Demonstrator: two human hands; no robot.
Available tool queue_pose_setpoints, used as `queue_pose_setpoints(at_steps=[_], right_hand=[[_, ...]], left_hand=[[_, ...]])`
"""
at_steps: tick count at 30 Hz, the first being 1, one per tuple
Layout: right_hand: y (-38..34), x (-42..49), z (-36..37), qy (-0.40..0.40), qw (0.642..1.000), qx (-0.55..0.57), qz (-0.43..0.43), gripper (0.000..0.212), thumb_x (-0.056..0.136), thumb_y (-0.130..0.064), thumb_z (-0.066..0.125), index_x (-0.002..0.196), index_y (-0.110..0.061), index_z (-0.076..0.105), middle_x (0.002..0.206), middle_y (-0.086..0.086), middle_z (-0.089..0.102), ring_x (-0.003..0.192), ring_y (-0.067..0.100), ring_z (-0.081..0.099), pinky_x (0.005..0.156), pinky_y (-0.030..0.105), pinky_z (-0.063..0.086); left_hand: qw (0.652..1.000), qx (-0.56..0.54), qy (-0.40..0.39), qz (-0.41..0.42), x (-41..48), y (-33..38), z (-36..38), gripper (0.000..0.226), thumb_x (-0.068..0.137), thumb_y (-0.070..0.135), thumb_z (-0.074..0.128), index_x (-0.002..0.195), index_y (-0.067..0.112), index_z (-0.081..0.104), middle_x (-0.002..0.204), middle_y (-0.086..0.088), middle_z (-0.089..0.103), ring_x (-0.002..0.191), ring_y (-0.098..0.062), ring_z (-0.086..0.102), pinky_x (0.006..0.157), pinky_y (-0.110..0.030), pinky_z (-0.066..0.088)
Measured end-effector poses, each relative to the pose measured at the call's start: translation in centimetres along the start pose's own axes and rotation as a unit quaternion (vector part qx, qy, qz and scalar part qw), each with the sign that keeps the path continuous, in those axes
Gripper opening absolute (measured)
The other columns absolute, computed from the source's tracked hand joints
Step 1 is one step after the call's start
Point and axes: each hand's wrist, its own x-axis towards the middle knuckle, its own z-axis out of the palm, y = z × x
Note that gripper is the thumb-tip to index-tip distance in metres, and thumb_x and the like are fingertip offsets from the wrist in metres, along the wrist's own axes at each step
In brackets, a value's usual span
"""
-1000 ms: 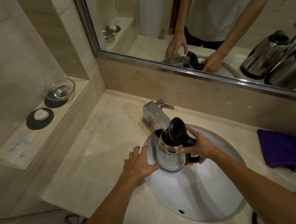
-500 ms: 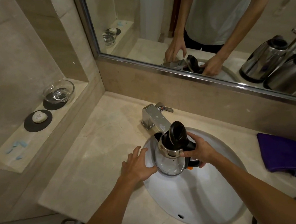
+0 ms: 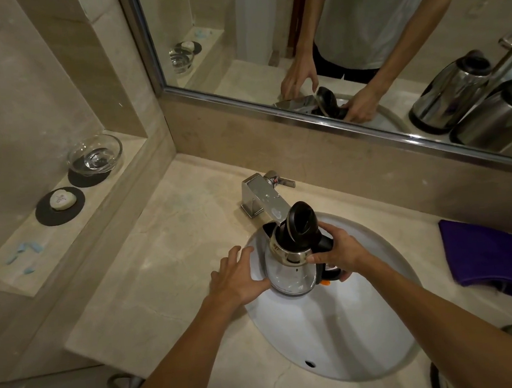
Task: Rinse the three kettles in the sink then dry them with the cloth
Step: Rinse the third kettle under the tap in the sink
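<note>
Right hand clamped on kettle over sink, left hand spread against it, beige bench leftward, mirror beyond.

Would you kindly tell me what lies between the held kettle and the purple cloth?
In the head view: the right hand gripping the kettle, then bare white sink basin and bare countertop; nothing else.

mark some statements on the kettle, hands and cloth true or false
1. The kettle is held over the sink. True.
2. Its lid is closed. False: it stands open.
3. The right hand grips the kettle. True.
4. The cloth lies in the sink. False: it lies on the counter, right of the sink.
5. The left hand holds the cloth. False: it is open at the kettle's side.
</note>
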Motion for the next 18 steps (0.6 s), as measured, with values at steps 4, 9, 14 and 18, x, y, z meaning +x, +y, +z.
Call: queue_pose_setpoints(at_steps=[4, 9, 14, 18], right_hand=[[0.23, 0.22, -0.01, -0.006, 1.000, 0.006, 0.006, 0.104, 0.077, -0.030, 0.089, 0.158, -0.038, 0.025, 0.146, 0.012, 0.047, 0.111, 0.043, 0.063, 0.044, 0.043, 0.059], [0.37, 0.44, 0.03, -0.014, 1.000, 0.016, 0.012, 0.104, 0.077, -0.029, 0.089, 0.158, -0.038, 0.024, 0.148, 0.012, 0.045, 0.110, 0.044, 0.064, 0.041, 0.040, 0.057], [0.24, 0.41, 0.01, -0.019, 1.000, 0.012, 0.011, 0.103, 0.079, -0.027, 0.087, 0.159, -0.036, 0.023, 0.149, 0.013, 0.043, 0.112, 0.043, 0.063, 0.044, 0.042, 0.058], [0.15, 0.29, -0.05, -0.022, 1.000, 0.016, 0.013, 0.101, 0.081, -0.025, 0.086, 0.159, -0.036, 0.023, 0.147, 0.013, 0.046, 0.111, 0.043, 0.064, 0.046, 0.044, 0.059]], left_hand=[[1.000, 0.003, 0.000, -0.001, -0.02, 0.03, 0.08, 0.086, 0.081, 0.055, 0.063, 0.152, 0.032, 0.020, 0.160, 0.003, 0.013, 0.142, -0.025, 0.025, 0.110, -0.048, 0.029], [1.000, 0.005, 0.000, -0.002, 0.01, 0.08, 0.11, 0.086, 0.081, 0.056, 0.063, 0.152, 0.032, 0.020, 0.161, 0.002, 0.013, 0.143, -0.026, 0.025, 0.110, -0.049, 0.029], [1.000, 0.003, 0.004, 0.001, 0.05, 0.10, -0.06, 0.086, 0.081, 0.056, 0.063, 0.152, 0.033, 0.020, 0.161, 0.002, 0.013, 0.143, -0.026, 0.024, 0.111, -0.049, 0.029], [1.000, 0.003, 0.005, 0.002, 0.11, 0.03, -0.23, 0.085, 0.081, 0.055, 0.063, 0.152, 0.033, 0.020, 0.160, 0.002, 0.013, 0.143, -0.025, 0.024, 0.110, -0.048, 0.029]])
